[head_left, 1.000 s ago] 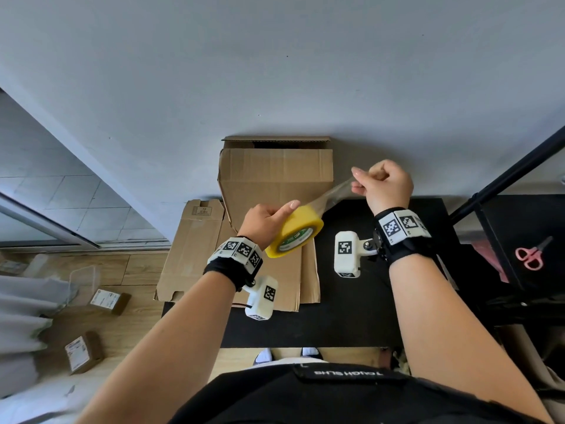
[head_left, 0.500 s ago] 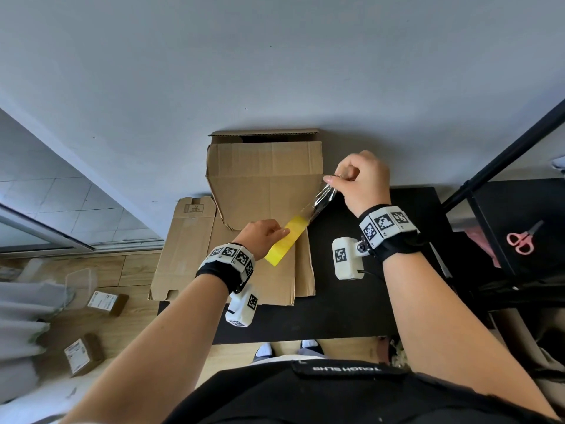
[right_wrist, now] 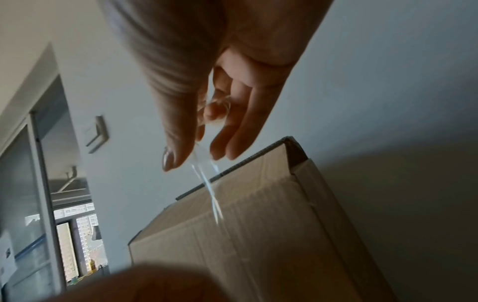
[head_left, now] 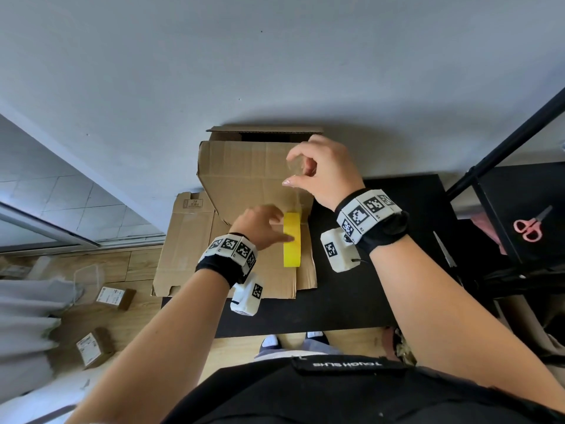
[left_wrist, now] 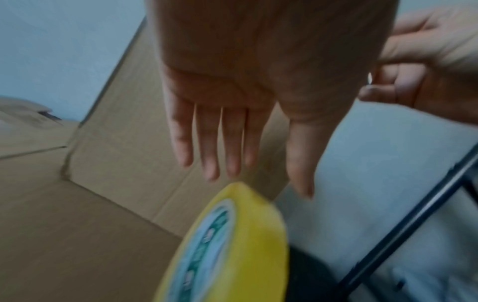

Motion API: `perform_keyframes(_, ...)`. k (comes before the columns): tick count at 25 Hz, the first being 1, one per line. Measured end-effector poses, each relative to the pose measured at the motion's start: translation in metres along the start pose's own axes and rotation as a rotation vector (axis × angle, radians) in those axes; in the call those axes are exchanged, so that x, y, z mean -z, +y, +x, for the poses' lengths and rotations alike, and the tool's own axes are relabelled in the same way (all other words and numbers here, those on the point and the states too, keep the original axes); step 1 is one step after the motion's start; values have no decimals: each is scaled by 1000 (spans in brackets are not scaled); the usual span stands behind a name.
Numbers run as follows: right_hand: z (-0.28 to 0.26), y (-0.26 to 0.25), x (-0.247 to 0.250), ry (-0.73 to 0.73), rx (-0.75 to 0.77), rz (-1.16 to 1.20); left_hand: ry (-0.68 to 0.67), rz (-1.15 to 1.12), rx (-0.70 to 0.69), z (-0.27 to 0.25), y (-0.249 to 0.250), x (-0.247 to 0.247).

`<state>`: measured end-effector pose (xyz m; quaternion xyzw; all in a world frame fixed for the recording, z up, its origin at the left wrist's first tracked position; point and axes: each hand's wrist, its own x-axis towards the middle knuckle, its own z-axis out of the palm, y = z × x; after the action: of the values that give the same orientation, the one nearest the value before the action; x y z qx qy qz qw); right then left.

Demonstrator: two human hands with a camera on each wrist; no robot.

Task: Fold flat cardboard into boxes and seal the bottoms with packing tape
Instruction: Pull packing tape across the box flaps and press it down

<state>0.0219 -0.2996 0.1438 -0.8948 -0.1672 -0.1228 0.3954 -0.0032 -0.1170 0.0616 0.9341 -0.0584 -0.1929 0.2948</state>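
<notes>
A yellow tape roll (head_left: 292, 240) stands edge-on over the flat cardboard (head_left: 189, 240), below a clear tape strip (head_left: 298, 197) that runs up to my right hand (head_left: 292, 169). That hand pinches the strip's end between thumb and fingers, in front of the folded cardboard box (head_left: 244, 179) leaning at the wall. In the right wrist view the tape strip (right_wrist: 209, 192) trails from the right hand (right_wrist: 196, 151) down towards the box (right_wrist: 258, 235). My left hand (head_left: 269, 224) is beside the roll. The left wrist view shows the left hand (left_wrist: 232, 143) with straight fingers just above the roll (left_wrist: 232, 245), not gripping it.
The black table (head_left: 367, 286) carries the cardboard at its left. Pink scissors (head_left: 532, 224) lie on a black shelf at the right, behind a slanted black pole (head_left: 504, 142). Small labelled boxes (head_left: 116, 298) sit on the wooden floor at the left.
My left hand has let go of the roll and opened. The roll has turned edge-on and dropped lower. My right hand has carried the strip end left, over the box.
</notes>
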Motion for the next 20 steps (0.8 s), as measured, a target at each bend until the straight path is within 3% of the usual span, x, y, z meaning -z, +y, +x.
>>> perform_keyframes(2, -1, -7, 1, -28, 22, 16, 199, -211, -101, -3, 17, 15)
perform_keyframes(3, -1, -9, 2, -35, 25, 16, 224, -336, -166, -4, 24, 21)
perform_keyframes(6, -1, -12, 5, -38, 18, 13, 142, -733, -327, -8, 46, 31)
perform_keyframes(8, -3, -11, 6, -45, -32, 48, 141, -822, -356, -10, 54, 33)
perform_keyframes(12, -10, -4, 3, -119, -189, 155, 280, -570, -380, -5, 52, 28)
perform_keyframes(16, -16, 2, 1, -138, -310, 324, 367, -520, -296, -10, 58, 29)
perform_keyframes(20, -18, 1, 4, -181, -261, 138, 384, -290, -387, -11, 53, 33)
